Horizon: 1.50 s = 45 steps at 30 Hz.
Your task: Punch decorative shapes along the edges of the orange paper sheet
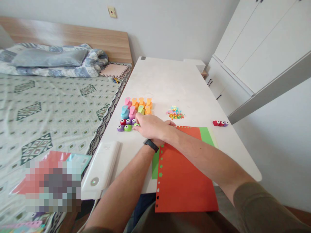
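My right arm crosses over my left. The fingers of my right hand [148, 125] close around a small green craft punch [136, 124] at the right end of the small-punch rows. Beside it sit other small paper punches [127, 128] in purple, green and red with white buttons. My left hand [171, 123] lies mostly hidden beneath the right forearm. Only some of its fingers show, by the top left corner of an orange paper sheet [187, 181]. Punched shapes line that sheet's left and top edges. Under it lies a green sheet [207, 137].
Larger lever punches [132, 111] stand in rows behind the small ones. A pile of colourful paper cutouts [176, 113] lies mid-table. Several small punches [220, 123] sit at the right. A long white device [102, 168] lies along the left edge, beside a bed [60, 97].
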Tool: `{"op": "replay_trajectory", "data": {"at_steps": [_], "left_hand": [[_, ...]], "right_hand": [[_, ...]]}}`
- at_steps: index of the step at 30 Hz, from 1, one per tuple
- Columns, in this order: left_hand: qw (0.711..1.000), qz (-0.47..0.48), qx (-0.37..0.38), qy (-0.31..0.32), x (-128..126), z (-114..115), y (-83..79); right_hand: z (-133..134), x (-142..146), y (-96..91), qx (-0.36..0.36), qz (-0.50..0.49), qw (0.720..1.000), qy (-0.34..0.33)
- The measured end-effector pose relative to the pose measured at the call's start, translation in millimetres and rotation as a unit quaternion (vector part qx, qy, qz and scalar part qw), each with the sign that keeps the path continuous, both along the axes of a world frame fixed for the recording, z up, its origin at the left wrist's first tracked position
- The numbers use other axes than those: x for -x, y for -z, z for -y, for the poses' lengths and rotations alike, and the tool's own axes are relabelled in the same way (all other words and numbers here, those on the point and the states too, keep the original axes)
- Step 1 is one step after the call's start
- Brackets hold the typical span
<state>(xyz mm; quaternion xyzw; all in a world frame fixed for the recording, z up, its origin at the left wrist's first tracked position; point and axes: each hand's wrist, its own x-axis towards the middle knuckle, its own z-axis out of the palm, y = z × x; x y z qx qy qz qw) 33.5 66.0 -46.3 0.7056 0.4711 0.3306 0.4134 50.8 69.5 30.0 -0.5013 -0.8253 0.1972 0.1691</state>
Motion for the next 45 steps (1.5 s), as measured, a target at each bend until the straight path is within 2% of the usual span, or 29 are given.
{"op": "replay_trajectory", "data": {"at_steps": [6, 9, 13, 22, 33, 45], "left_hand": [[0.994, -0.110, -0.003, -0.008, 2.5, -0.1, 1.7], [0.994, -0.111, -0.013, 0.002, 2.6, -1.1, 2.2], [0.994, -0.110, -0.012, 0.009, 3.9, -1.3, 3.5], [0.991, -0.136, 0.007, -0.001, 2.6, 0.4, -3.2], [0.989, -0.148, 0.014, -0.006, 3.0, -0.8, -6.9], [0.993, -0.116, 0.008, -0.007, 1.3, -1.5, 2.2]], "right_hand": [[-3.3, 27.0, 14.8, -0.032, 0.076, 0.995, -0.064], [-3.8, 30.1, 19.2, -0.064, 0.104, 0.989, -0.081], [-7.2, 31.5, 24.4, -0.070, 0.122, 0.986, -0.090], [-8.7, 33.5, 24.7, -0.077, 0.128, 0.986, -0.070], [-15.4, 37.0, 23.2, -0.040, 0.133, 0.989, -0.044], [-11.0, 32.1, 23.1, -0.067, 0.121, 0.990, -0.019]]}}
